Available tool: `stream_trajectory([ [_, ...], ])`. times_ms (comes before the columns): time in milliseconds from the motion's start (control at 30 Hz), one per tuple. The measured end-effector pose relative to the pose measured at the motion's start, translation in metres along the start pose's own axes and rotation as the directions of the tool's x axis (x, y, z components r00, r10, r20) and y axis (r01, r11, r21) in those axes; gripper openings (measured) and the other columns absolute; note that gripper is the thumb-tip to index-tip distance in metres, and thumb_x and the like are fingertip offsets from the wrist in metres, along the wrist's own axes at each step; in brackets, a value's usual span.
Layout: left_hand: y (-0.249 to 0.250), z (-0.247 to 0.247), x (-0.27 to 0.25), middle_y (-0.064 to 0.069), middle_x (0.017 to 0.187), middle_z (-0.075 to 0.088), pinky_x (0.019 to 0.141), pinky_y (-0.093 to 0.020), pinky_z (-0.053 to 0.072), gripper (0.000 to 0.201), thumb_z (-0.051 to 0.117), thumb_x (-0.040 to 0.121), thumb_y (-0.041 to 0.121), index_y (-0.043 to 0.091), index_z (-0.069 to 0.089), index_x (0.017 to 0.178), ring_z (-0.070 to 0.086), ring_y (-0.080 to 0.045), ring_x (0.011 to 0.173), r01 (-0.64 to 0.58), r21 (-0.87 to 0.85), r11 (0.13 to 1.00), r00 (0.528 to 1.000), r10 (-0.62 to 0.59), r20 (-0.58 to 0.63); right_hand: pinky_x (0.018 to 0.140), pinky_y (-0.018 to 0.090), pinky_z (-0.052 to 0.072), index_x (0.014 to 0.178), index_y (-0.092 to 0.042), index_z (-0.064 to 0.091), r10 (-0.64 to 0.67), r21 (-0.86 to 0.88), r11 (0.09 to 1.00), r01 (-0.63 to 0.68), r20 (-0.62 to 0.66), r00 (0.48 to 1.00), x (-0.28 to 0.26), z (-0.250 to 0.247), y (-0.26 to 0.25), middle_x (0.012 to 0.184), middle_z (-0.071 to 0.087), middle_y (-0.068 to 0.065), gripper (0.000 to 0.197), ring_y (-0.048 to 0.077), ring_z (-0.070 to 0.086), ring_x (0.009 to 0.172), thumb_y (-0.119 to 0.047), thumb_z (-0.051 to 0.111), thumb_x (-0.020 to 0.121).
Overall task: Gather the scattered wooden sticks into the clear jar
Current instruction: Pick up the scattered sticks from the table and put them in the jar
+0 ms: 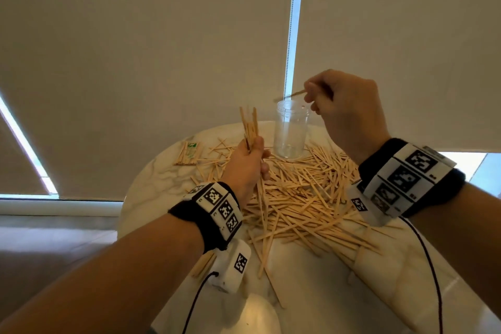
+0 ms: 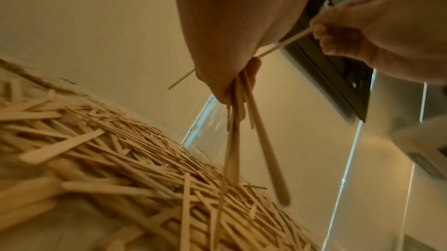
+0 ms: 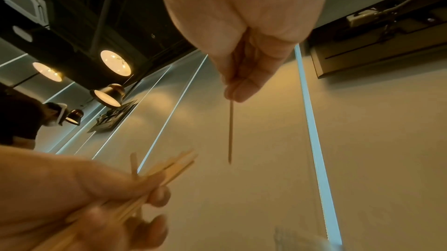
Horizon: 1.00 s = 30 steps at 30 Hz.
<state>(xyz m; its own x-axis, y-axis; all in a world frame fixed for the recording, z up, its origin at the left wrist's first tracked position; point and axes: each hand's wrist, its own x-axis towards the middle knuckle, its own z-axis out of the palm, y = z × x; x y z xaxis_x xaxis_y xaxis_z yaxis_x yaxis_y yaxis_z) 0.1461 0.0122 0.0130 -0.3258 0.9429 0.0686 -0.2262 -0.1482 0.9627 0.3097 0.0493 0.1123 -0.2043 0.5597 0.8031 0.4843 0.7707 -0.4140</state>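
1. The clear jar (image 1: pixel 290 130) stands upright at the far side of the round marble table (image 1: pixel 151 179), with nothing visible inside it.
2. The right hand (image 1: pixel 344 108) pinches a single stick (image 1: pixel 291 95) just above the jar's mouth.
3. The left hand (image 1: pixel 246 165) grips a bundle of sticks (image 1: pixel 250 125) (upright, fanned at the top) left of the jar.
4. A loose heap of sticks (image 1: pixel 303 198) covers the table between the wrists and crowds the jar's base.
5. A small packet of sticks (image 1: pixel 188 153) lies apart at the far left.
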Motion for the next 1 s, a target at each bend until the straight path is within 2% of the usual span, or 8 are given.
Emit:
stream_trajectory([
  [200, 0.015, 0.006, 0.002, -0.009, 0.092, 0.068, 0.046, -0.025, 0.042, 0.022, 0.042, 0.106, 0.029, 0.008, 0.051, 0.107, 0.044, -0.009, 0.049, 0.073, -0.248, 0.966, 0.996, -0.084, -0.033, 0.073, 0.036, 0.063, 0.099, -0.014, 0.064, 0.250, 0.269, 0.898, -0.348, 0.338, 0.907, -0.049, 0.028, -0.005, 0.084, 0.075, -0.001, 0.008, 0.009, 0.072, 0.073, -0.021, 0.062, 0.098],
  [333, 0.016, 0.007, -0.002, -0.006, 0.082, 0.066, 0.046, -0.024, 0.044, 0.033, 0.042, 0.106, 0.033, 0.004, 0.057, 0.114, 0.048, -0.010, 0.054, 0.103, -0.254, 0.962, 0.994, -0.110, -0.015, 0.067, 0.036, 0.062, 0.089, -0.023, 0.060, 0.227, 0.077, 0.958, -0.277, 0.387, 0.894, -0.072, 0.047, 0.000, 0.079, 0.072, -0.005, 0.007, 0.009, 0.070, 0.069, -0.024, 0.064, 0.095],
  [467, 0.012, 0.001, -0.003, 0.000, 0.069, 0.053, 0.049, -0.023, 0.035, 0.018, 0.046, 0.105, 0.025, 0.012, 0.055, 0.097, 0.039, -0.008, 0.051, 0.077, -0.200, 0.977, 0.997, -0.073, 0.030, 0.075, 0.030, 0.052, 0.101, -0.024, 0.062, 0.208, -0.135, 0.978, -0.162, 0.486, 0.849, -0.071, 0.047, 0.007, 0.095, 0.067, -0.009, 0.017, 0.012, 0.062, 0.085, -0.040, 0.059, 0.097],
  [600, 0.015, 0.003, -0.001, 0.002, 0.065, 0.051, 0.048, -0.023, 0.036, 0.022, 0.043, 0.106, 0.027, 0.015, 0.052, 0.090, 0.037, -0.009, 0.051, 0.060, -0.185, 0.981, 0.998, -0.055, 0.032, 0.091, 0.041, 0.051, 0.119, -0.018, 0.058, 0.259, -0.126, 0.961, -0.248, 0.729, 0.634, -0.070, 0.047, 0.004, 0.110, 0.065, 0.000, 0.037, 0.018, 0.061, 0.097, -0.042, 0.034, 0.107],
  [667, 0.018, 0.003, 0.000, 0.001, 0.064, 0.051, 0.048, -0.024, 0.036, 0.024, 0.043, 0.106, 0.028, 0.014, 0.052, 0.089, 0.038, -0.009, 0.050, 0.059, -0.219, 0.974, 0.998, -0.057, 0.011, 0.087, 0.034, 0.050, 0.111, -0.017, 0.065, 0.233, -0.096, 0.959, -0.265, 0.798, 0.556, -0.071, 0.043, 0.004, 0.100, 0.068, -0.006, 0.044, 0.012, 0.062, 0.092, -0.045, 0.032, 0.107],
  [867, 0.024, -0.003, 0.001, 0.000, 0.065, 0.051, 0.055, -0.031, 0.043, 0.023, 0.044, 0.104, 0.033, 0.016, 0.053, 0.091, 0.046, -0.012, 0.051, 0.054, -0.252, 0.966, 0.997, -0.066, -0.037, 0.071, 0.022, 0.043, 0.078, -0.035, 0.062, 0.230, -0.259, 0.966, -0.025, 0.807, 0.544, -0.072, 0.026, 0.018, 0.088, 0.070, -0.012, 0.026, -0.001, 0.058, 0.074, -0.028, 0.054, 0.101],
  [933, 0.025, -0.007, 0.001, 0.000, 0.064, 0.049, 0.059, -0.034, 0.047, 0.024, 0.044, 0.105, 0.032, 0.015, 0.053, 0.090, 0.049, -0.011, 0.052, 0.045, -0.264, 0.963, 0.997, -0.059, -0.047, 0.064, 0.017, 0.039, 0.085, -0.029, 0.067, 0.295, -0.338, 0.941, -0.026, 0.778, 0.555, -0.068, 0.018, 0.022, 0.090, 0.070, -0.009, 0.021, -0.002, 0.055, 0.071, -0.023, 0.055, 0.101],
  [1000, 0.025, -0.009, 0.001, -0.001, 0.066, 0.050, 0.071, -0.040, 0.053, 0.024, 0.044, 0.104, 0.033, 0.015, 0.054, 0.091, 0.052, -0.013, 0.060, 0.079, -0.276, 0.958, 0.995, -0.093, -0.038, 0.059, 0.015, 0.037, 0.098, -0.021, 0.071, 0.336, -0.329, 0.935, -0.135, 0.691, 0.640, -0.062, 0.013, 0.025, 0.091, 0.069, -0.007, 0.016, 0.000, 0.057, 0.071, -0.024, 0.056, 0.101],
])
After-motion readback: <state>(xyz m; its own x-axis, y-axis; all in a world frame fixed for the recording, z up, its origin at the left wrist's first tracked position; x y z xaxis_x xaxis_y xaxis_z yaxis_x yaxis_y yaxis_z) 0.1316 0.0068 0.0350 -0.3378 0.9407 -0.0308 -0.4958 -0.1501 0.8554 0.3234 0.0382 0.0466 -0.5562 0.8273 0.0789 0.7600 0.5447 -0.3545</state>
